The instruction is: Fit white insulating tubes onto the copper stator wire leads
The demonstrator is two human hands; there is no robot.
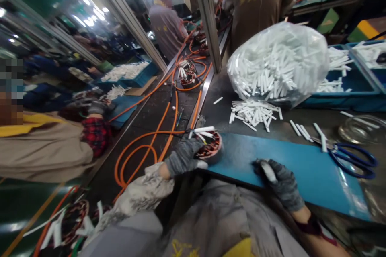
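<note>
My left hand (183, 156), in a grey glove, grips the rim of a round motor stator (212, 148) with copper windings and white sleeves sticking out, at the left end of the blue mat (301, 168). My right hand (282, 182), also gloved, rests on the near edge of the blue mat, its fingers curled round a short white tube (267, 170).
A clear bag of white tubes (277, 62) stands behind, loose tubes (253, 112) spilled before it. Blue-handled scissors (352, 160) lie at right. Orange hoses (150, 140) run along the dark conveyor with more stators. Blue bins (346, 84) at right. Other workers stand beyond and at left.
</note>
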